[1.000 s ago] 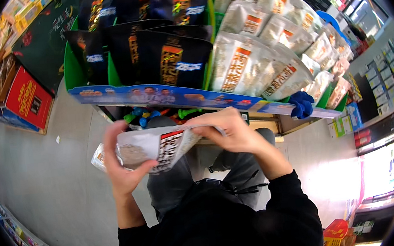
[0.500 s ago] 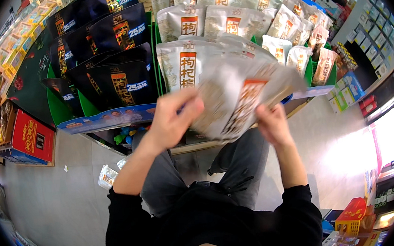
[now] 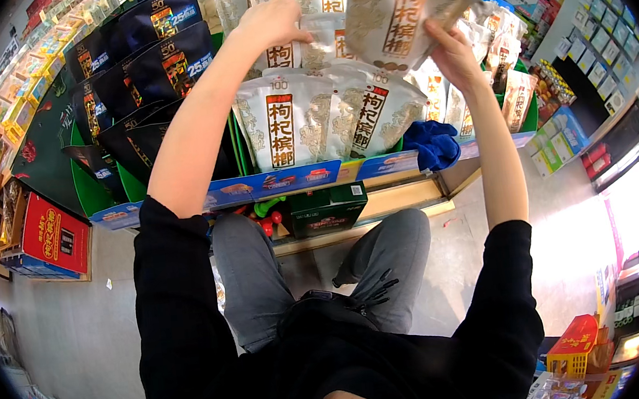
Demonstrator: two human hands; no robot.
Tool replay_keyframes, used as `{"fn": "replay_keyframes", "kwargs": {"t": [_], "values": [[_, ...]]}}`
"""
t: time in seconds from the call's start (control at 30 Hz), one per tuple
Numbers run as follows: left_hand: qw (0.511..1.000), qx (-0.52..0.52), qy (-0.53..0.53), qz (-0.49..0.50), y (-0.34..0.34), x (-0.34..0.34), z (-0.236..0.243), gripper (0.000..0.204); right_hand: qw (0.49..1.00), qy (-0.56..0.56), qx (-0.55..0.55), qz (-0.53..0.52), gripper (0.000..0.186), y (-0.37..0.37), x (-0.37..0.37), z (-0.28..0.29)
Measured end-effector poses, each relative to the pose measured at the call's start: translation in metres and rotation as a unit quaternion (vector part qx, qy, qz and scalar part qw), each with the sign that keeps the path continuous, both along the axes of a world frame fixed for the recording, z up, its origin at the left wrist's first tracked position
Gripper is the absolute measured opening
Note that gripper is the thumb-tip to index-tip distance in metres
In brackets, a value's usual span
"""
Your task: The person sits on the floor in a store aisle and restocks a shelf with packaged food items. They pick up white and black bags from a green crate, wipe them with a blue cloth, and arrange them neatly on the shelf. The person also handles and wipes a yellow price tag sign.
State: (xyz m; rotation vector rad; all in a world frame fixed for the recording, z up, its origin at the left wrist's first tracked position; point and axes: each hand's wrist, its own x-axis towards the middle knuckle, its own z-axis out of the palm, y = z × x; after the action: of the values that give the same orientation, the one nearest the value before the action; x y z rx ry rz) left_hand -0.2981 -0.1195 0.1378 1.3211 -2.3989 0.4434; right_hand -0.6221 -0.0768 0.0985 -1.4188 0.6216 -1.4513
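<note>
Up and forward since the earlier frame: the silvery pouch, from above the knees to over the rear of the display rack. Right hand was clamped on its lower right edge; left hand, well apart from it, was over the standing pouches, its grip on any of them impossible to tell. Doing this well seemed to call for parting neighbours gently, keeping the soft pouch upright, face outward, and lowering it without creasing.

Blue-fronted green display tray, dark pouches at left, silver-white pouches beside them, blue cloth at front edge
</note>
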Motion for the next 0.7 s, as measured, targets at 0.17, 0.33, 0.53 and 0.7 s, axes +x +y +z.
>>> {"fn": "replay_keyframes", "kwargs": {"t": [0.17,0.33,0.53,0.7], "values": [[0.996,0.071,-0.021,-0.052,-0.041,0.012,0.009,0.039,0.999,0.025,0.026,0.040,0.027,-0.034,0.024,-0.019],[0.988,0.134,-0.032,-0.070,-0.032,0.026,0.031,0.039,0.985,0.161,0.060,-0.006,0.020,-0.044,0.048,-0.035],[0.970,0.217,0.022,-0.104,-0.037,0.038,0.023,0.034,0.892,0.413,0.000,-0.187,0.026,-0.027,0.035,-0.023],[0.934,0.345,0.028,-0.093,-0.032,0.034,0.031,0.041,0.910,0.334,-0.035,-0.242,0.046,-0.019,0.022,-0.017]]}}
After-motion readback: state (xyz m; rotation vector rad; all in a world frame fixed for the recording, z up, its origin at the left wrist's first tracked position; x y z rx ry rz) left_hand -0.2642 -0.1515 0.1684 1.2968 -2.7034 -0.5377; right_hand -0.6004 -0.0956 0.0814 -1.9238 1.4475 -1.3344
